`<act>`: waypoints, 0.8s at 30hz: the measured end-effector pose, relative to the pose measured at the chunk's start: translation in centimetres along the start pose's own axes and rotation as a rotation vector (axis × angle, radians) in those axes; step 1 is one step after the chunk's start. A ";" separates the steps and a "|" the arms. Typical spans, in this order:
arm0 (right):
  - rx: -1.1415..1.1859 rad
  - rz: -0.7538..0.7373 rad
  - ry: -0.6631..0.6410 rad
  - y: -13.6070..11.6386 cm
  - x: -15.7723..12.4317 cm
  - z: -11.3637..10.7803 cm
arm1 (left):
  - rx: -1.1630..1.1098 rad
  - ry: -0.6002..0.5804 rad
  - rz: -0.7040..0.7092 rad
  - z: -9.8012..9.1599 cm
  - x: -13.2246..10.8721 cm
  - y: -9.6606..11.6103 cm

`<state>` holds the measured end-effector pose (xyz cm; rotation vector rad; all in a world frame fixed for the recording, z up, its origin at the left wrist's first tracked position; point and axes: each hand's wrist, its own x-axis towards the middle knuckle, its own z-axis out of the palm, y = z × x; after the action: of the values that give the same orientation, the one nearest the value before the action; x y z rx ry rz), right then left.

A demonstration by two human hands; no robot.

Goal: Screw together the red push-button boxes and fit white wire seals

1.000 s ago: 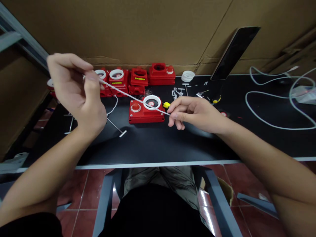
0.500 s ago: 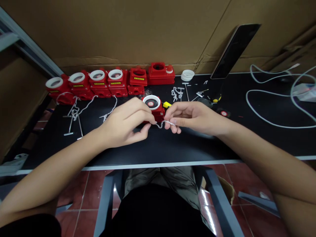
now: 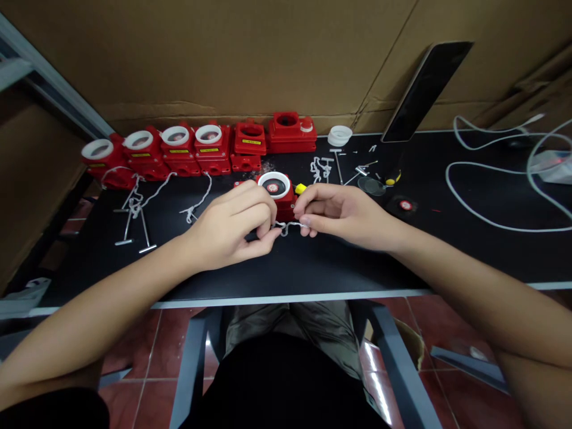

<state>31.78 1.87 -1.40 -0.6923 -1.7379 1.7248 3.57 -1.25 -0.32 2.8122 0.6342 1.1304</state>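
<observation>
Between my hands a thin white cord (image 3: 292,224) runs in a small loop, just in front of a red box (image 3: 285,208) with a white ring on top. My left hand (image 3: 241,223) pinches the cord's left part between thumb and fingers. The cord's right part is held by my right hand (image 3: 339,215) between thumb and index finger. A yellow piece (image 3: 300,189) shows behind my right fingertips. My left fingers partly cover the red box.
Several red boxes (image 3: 214,156) line the back left. T-shaped metal pins (image 3: 145,232) with cord lie at left, others (image 3: 337,164) behind my right hand. White rings (image 3: 339,136), a clear disc (image 3: 372,186), a dark disc (image 3: 404,205), a leaning phone (image 3: 426,89) and a cable (image 3: 482,223) are farther right.
My right hand has shifted slightly left, and its fingers have drawn in around the cord. My left fingers have curled more, and the cord's loop now sits slightly further left.
</observation>
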 end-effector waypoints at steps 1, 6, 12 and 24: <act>0.006 -0.009 0.006 0.1 0.0 0.1 | -0.023 0.007 -0.010 0.2 0.0 0.1; 0.015 -0.057 0.040 0.7 -0.1 0.5 | -0.057 0.022 -0.048 1.2 -0.5 0.3; -0.043 -0.172 0.084 1.2 -0.1 0.9 | -0.084 -0.042 -0.113 1.6 -0.7 0.7; -0.155 -0.234 0.105 0.7 -0.4 1.8 | -0.023 -0.045 -0.157 2.2 -1.0 0.6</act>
<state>30.76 0.35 -2.05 -0.6067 -1.8139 1.3840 4.57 -1.92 -2.46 2.7050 0.8160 1.0375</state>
